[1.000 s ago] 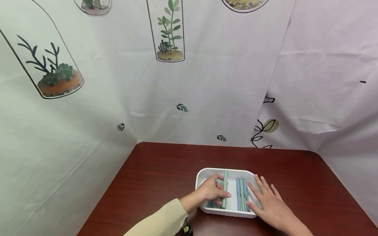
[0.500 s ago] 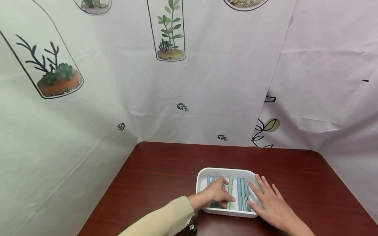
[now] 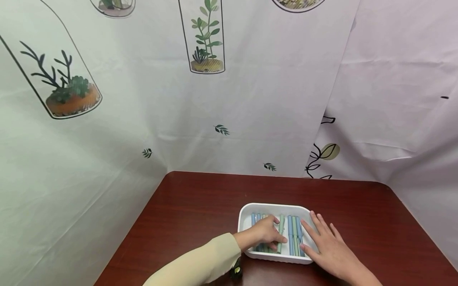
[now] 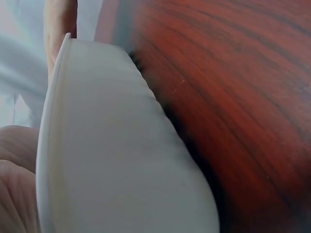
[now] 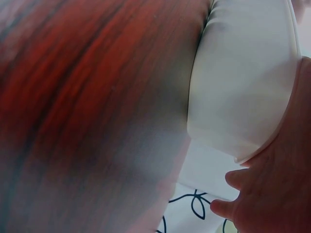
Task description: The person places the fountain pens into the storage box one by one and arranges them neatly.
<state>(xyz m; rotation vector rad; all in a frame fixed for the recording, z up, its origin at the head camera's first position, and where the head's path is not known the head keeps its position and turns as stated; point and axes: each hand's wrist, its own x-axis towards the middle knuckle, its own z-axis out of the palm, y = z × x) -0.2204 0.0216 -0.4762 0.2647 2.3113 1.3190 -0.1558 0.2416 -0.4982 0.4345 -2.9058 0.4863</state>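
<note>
In the head view, a white tray holds blue and green pens. My left hand reaches in over its front edge, curled at a light green pen, the thumb lying across it. Right of that pen lie a blue pen, a green pen and another blue pen, side by side. More pens lie at the tray's left, partly hidden under my left hand. My right hand rests on the tray's right rim, fingers spread. Both wrist views mostly show the tray's outer wall.
The tray stands on a dark red wooden table. A white cloth printed with plants hangs behind and to the sides. A black object shows at my left wrist below the cream sleeve.
My left hand has moved right inside the tray, bringing the light green pen nearer the three pens on the right. The right hand has stayed at the rim.
</note>
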